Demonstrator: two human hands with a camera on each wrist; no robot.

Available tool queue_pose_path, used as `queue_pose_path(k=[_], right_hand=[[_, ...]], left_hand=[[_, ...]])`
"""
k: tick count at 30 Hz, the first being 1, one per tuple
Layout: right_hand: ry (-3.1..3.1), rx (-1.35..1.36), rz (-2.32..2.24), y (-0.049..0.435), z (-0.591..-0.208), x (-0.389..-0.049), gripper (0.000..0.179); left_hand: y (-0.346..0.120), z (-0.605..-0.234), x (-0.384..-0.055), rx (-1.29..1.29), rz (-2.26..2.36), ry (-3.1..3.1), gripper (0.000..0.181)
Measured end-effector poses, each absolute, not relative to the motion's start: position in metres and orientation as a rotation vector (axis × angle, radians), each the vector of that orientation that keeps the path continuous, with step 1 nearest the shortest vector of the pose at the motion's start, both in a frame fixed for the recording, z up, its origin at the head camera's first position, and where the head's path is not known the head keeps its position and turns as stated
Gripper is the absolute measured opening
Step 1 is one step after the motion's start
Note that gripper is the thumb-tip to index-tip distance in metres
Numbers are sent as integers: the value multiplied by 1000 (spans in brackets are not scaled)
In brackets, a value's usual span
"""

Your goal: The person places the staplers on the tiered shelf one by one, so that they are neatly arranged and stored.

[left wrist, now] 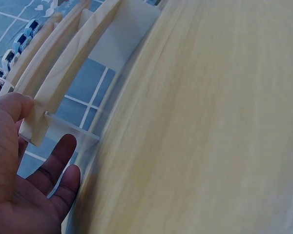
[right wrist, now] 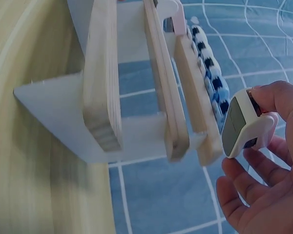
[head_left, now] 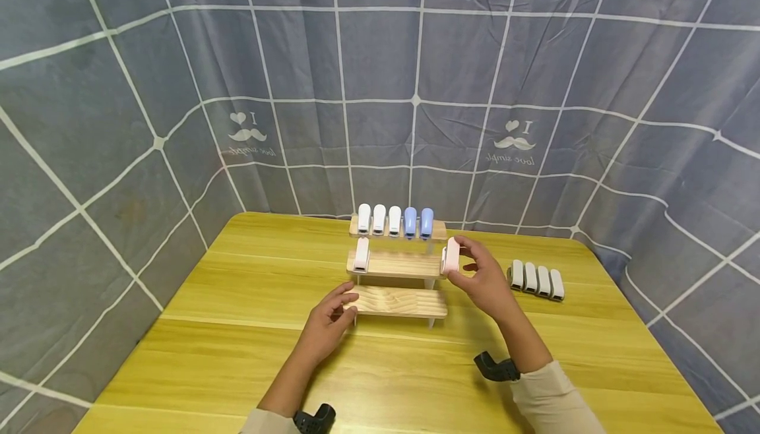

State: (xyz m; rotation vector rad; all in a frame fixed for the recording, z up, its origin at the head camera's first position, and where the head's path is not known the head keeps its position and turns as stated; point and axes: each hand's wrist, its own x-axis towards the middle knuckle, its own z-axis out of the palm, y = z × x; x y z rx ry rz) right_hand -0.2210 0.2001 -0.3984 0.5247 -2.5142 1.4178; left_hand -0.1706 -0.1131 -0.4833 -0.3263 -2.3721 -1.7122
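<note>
My right hand [head_left: 483, 282] pinches a small pink and white stapler [head_left: 452, 255] between thumb and fingers, off the right end of the middle tier. In the right wrist view this stapler [right wrist: 239, 124] shows its flat grey base. My left hand [head_left: 326, 322] grips the left end of the lowest plank of a three-tier wooden shelf [head_left: 398, 302]; in the left wrist view its thumb lies over the plank [left wrist: 41, 117], two fingers extended below. Another pink stapler [head_left: 361, 255] stands at the middle tier's left end. White staplers [head_left: 379, 219] and two blue staplers [head_left: 426, 222] line the top tier.
Several white-topped staplers [head_left: 536, 279] stand in a row on the wooden table [head_left: 237, 355], right of my right hand. Pale side supports [right wrist: 53, 112] hold up the shelf planks. A grey gridded curtain [head_left: 380, 124] hangs behind the table and along its sides.
</note>
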Motion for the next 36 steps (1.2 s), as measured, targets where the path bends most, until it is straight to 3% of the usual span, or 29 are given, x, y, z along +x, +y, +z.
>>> queue_pose_path(k=[13, 22, 36], right_hand=[[-2505, 590, 1426, 166, -394, -216, 66], [-2502, 633, 1483, 136, -367, -196, 62], [-2493, 675, 1532, 114, -385, -206, 66]], left_hand=[[-118, -492, -175, -353, -1764, -2345, 23], [-110, -461, -160, -333, -1735, -2356, 22], [-111, -456, -157, -349, -1747, -2368, 23]])
